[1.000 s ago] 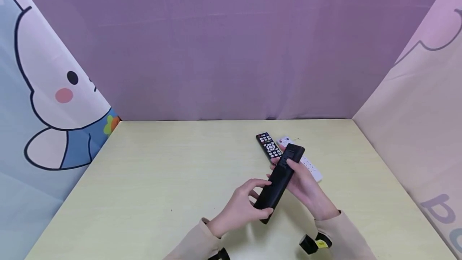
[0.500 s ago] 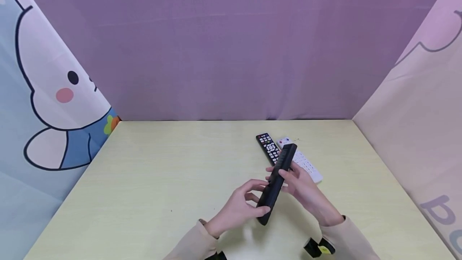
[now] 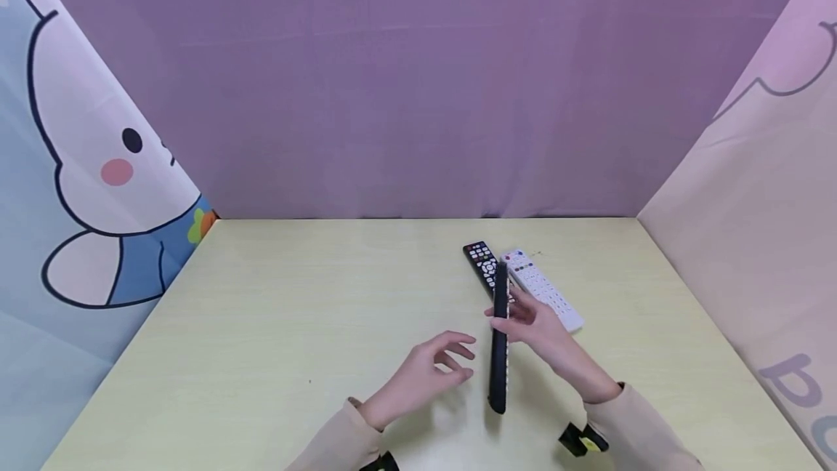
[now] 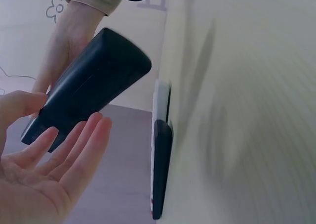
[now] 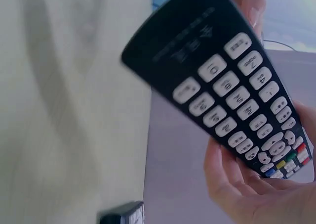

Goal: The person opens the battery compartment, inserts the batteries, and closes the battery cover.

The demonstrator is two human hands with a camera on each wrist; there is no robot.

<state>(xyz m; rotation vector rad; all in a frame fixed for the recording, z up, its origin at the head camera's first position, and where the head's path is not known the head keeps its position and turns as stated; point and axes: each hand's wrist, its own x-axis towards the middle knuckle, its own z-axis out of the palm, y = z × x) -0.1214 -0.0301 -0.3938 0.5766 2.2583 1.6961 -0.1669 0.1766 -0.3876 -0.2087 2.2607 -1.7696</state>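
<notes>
My right hand [image 3: 543, 329] grips a black remote control [image 3: 499, 376] above the table, thumb on one side and fingers on the other. The remote stands edge-on in the head view, its long side running toward me. Its white buttons and a few coloured ones face the right wrist camera [image 5: 237, 105]. To its left, my left hand [image 3: 425, 376] hovers with loosely bent fingers, a small gap from the remote and holding nothing. The left wrist view shows the smooth black back [image 4: 94, 80] beyond that hand's fingers. Behind, a second black remote [image 3: 479, 259] lies beside a white remote [image 3: 552, 299].
The pale wooden table [image 3: 294, 311] carries the two lying remotes right of centre. A purple cloth wall [image 3: 418, 93] closes off the back. Printed cloth panels stand at the left [image 3: 98, 187] and right [image 3: 771, 238] sides.
The left hand has let go of the black remote and drawn back a little to the left. The right hand has turned the remote from back-up to edge-on, its far end swinging left.
</notes>
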